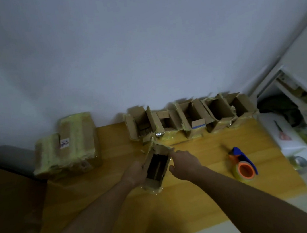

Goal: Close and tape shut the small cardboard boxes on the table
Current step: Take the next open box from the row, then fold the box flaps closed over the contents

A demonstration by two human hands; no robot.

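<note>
A small open cardboard box (pixel 157 168) stands in the middle of the yellow table (pixel 119 195), its dark inside showing. My left hand (pixel 135 172) presses against its left side. My right hand (pixel 185 162) holds its right side, fingers on the right flap. Behind it, along the wall, stands a row of several open small boxes (pixel 187 118) with flaps up. A tape dispenser (pixel 243 164) with a blue handle and orange core, loaded with yellowish tape, lies on the table to the right of my right hand.
Two closed boxes (pixel 70 144) wrapped in yellowish tape stand at the table's back left. To the right of the table are white shelves (pixel 298 97) and a white surface with red-handled scissors (pixel 283 133) and clutter. A grey wall rises behind.
</note>
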